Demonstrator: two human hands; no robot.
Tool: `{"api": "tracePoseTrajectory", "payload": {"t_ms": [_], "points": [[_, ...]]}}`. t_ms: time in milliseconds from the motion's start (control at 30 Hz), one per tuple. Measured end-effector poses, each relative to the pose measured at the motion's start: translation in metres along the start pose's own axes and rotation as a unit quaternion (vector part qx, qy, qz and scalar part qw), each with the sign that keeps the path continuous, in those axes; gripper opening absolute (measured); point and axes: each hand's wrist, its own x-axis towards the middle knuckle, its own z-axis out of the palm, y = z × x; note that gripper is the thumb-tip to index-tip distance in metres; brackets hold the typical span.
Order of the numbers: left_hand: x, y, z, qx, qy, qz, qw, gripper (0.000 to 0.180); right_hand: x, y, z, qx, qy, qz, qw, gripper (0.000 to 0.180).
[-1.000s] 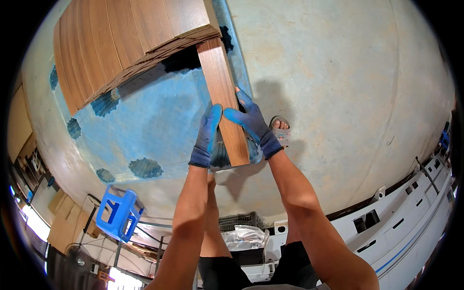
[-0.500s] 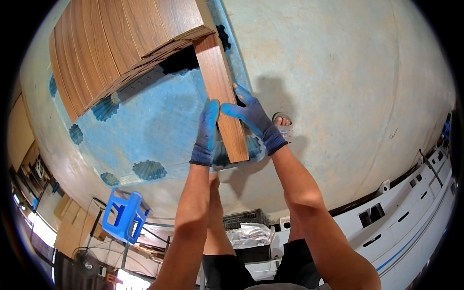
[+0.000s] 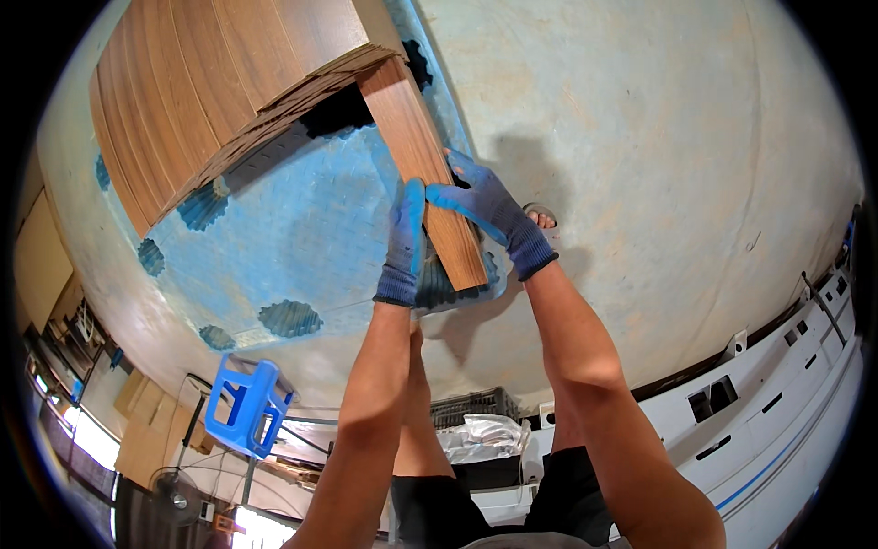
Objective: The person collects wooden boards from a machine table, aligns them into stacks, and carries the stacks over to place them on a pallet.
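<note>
The plank's (image 3: pixel 416 156) far end is hidden under the stack of boards (image 3: pixel 210 101); the left hand's (image 3: pixel 403 242) fingertips are probably behind the plank.

- I see a blue knitted glove on the left hand (image 3: pixel 403 245), its ribbed cuff darker at the wrist.
- The right hand (image 3: pixel 491 212) wears a matching one.
- Both forearms are bare.
- I make out dark shorts and a sandalled foot (image 3: pixel 541 218).

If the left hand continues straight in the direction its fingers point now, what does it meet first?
Probably the stack of wooden planks on the blue pallet. The left hand already rests along the single plank, fingers pointing up it towards the stack; depth is unclear.
</note>
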Motion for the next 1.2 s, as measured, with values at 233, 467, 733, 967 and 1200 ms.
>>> {"api": "tracePoseTrajectory", "payload": {"t_ms": [233,467,733,967,1200], "points": [[0.007,-0.002,-0.004,0.010,0.012,0.015,1.000,0.050,-0.002,-0.008,0.006,-0.025,0.018,-0.048,0.998,0.097],[0.008,0.014,0.009,0.032,-0.006,-0.033,0.999,0.060,0.003,-0.004,0.005,-0.050,0.043,-0.073,0.995,0.096],[0.010,0.009,0.010,0.022,0.005,-0.029,0.999,0.064,0.006,0.000,0.004,-0.076,0.032,-0.052,0.995,0.097],[0.010,0.009,0.014,0.014,0.006,-0.035,0.999,0.065,0.002,-0.004,-0.001,-0.066,0.009,-0.020,0.998,0.100],[0.015,0.002,0.002,0.062,0.023,-0.004,0.998,0.070,0.002,-0.007,0.000,-0.084,0.009,-0.018,0.996,0.100]]}}
